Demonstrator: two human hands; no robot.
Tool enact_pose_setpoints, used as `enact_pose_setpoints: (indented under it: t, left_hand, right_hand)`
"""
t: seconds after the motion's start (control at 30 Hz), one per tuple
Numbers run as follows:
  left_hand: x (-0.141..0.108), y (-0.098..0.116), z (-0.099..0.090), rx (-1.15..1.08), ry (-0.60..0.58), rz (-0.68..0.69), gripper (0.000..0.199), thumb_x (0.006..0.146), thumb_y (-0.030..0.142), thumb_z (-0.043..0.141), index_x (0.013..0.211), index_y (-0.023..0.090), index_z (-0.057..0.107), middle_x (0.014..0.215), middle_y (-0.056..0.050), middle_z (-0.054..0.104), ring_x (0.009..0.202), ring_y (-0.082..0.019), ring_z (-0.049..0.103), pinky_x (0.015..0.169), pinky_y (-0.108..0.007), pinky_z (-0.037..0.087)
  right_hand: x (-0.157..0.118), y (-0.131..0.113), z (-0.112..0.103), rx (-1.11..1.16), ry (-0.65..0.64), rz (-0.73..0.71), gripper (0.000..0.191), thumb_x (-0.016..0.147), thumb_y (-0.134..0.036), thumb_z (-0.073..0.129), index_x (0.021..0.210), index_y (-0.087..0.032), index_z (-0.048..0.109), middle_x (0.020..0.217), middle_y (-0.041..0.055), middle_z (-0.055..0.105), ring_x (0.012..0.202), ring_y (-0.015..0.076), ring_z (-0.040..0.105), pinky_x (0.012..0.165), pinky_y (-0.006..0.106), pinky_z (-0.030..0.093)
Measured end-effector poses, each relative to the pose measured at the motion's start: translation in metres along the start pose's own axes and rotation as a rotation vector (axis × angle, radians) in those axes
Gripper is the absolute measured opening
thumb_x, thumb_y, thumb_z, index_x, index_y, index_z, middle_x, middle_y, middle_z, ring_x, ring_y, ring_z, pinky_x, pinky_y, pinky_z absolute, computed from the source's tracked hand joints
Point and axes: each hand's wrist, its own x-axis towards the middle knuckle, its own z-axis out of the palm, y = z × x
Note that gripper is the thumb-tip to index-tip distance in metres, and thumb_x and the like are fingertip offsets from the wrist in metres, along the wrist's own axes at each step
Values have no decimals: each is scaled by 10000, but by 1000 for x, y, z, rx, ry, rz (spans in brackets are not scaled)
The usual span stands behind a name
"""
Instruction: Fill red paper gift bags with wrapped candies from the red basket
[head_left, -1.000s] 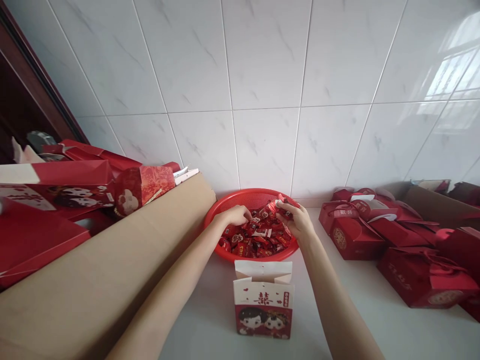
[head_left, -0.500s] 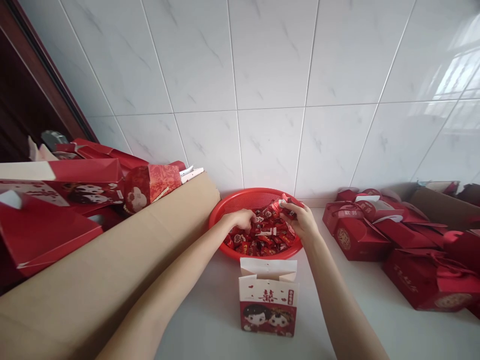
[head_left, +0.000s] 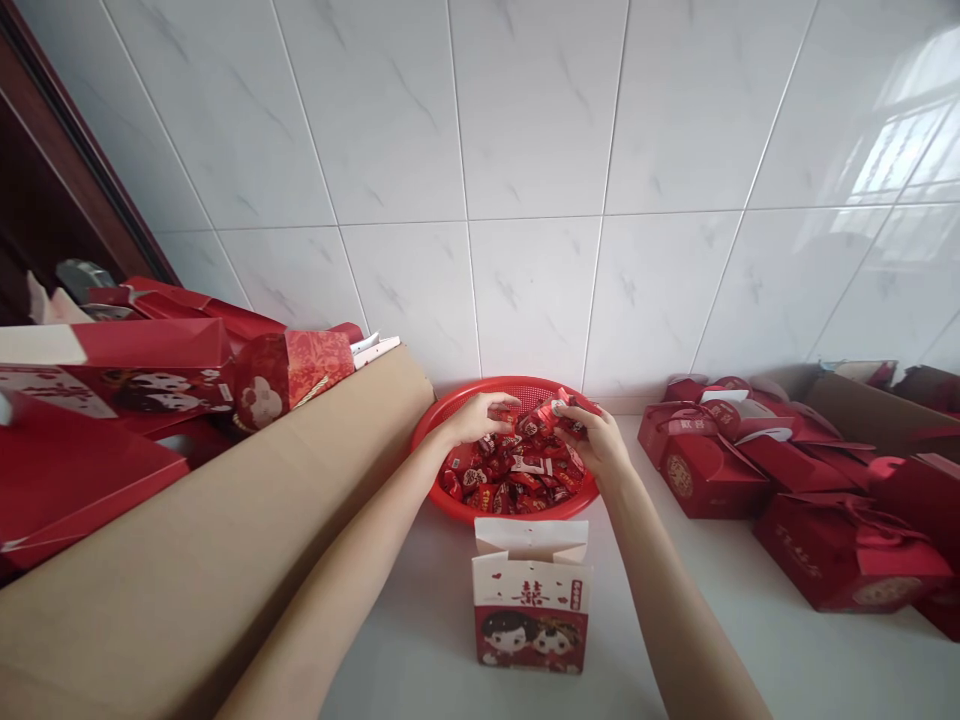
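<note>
Right hand [head_left: 602, 440] grasps wrapped candies [head_left: 557, 406] over the red basket [head_left: 499, 383], best cupped gently so none slip, while to its left the left hand [head_left: 472, 420] curls, its grip unclear.

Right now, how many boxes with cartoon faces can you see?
2. An open-topped box stands on the white surface in front of the red basket; a second box lies in the cardboard carton at left. More may be hidden there.
</note>
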Motion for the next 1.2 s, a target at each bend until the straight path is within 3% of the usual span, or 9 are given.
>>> enact_pose_setpoints:
  t: [0.1, 0.23, 0.33, 0.53, 0.7, 0.8, 0.93, 1.03, 1.2]
  left_hand:
    - [0, 6, 1, -51, 29, 5, 450, 643, 162, 810, 1084, 186, 727, 1229, -110, 717, 1143, -253, 662, 932, -367, 555]
    - [-3, 19, 5, -134, 73, 3, 431, 646, 234, 830, 1053, 161, 709, 1167, -108, 719, 960, -210, 692, 811, -336, 574]
    - [-7, 30, 8, -199, 103, 16, 398, 675, 279, 818, 1036, 162, 697, 1042, -67, 733, 901, -186, 690, 828, -335, 565]
    - [-14, 43, 17, -289, 99, 43, 334, 805, 320, 737, 1114, 199, 706, 1123, -82, 728, 1080, -232, 669, 918, -355, 546]
    - [-19, 45, 23, -334, 124, 1, 525, 750, 240, 794, 1239, 212, 604, 1151, -95, 704, 1061, -220, 676, 862, -331, 564]
    - [-25, 50, 25, -307, 149, -3, 444, 721, 223, 814, 1119, 183, 623, 1111, -92, 711, 962, -196, 696, 811, -313, 578]
    - [-37, 64, 27, -202, 136, 131, 309, 749, 278, 800, 1017, 168, 694, 1133, -101, 729, 1027, -226, 695, 920, -371, 567]
    - [-49, 74, 27, -168, 133, 201, 414, 788, 266, 758, 1193, 214, 688, 1304, -93, 680, 1223, -270, 629, 1040, -412, 519]
    - [-70, 88, 25, -82, 131, 202, 661, 857, 280, 676, 1480, 318, 459, 1519, -36, 515, 1379, -277, 508, 1103, -419, 478]
  right_hand:
    - [-1, -2, 1, 0, 2, 21, 221, 487, -174, 840, 649, -200, 691, 714, 4, 723, 765, 186, 690, 596, 249, 572]
    - [-2, -3, 2, -28, -14, 26, 230, 502, -190, 846, 684, -197, 706, 724, 4, 727, 744, 178, 695, 603, 249, 568]
    - [-2, -3, 2, -48, -31, 25, 259, 487, -195, 865, 695, -181, 711, 703, 4, 721, 672, 161, 679, 562, 240, 540]
    - [-6, -6, 4, -71, -68, 76, 324, 448, -201, 900, 713, -178, 714, 722, 2, 730, 644, 148, 657, 532, 235, 509]
    - [-8, -8, 5, -76, -161, 94, 324, 452, -236, 916, 704, -180, 721, 726, -3, 726, 684, 149, 658, 574, 239, 514]
    - [-9, -9, 6, -68, -198, 88, 318, 459, -242, 925, 685, -182, 710, 724, -6, 720, 697, 149, 662, 580, 234, 511]
    - [-14, -14, 10, -85, -252, 84, 314, 486, -258, 926, 704, -181, 714, 732, -6, 720, 693, 147, 669, 581, 232, 516]
    - [-21, -22, 15, -108, -289, 58, 324, 496, -257, 926, 741, -172, 731, 727, 1, 715, 691, 145, 666, 589, 224, 534]
    - [-36, -40, 20, -176, -413, 0, 304, 549, -259, 918, 756, -163, 717, 749, 9, 722, 696, 152, 683, 605, 227, 568]
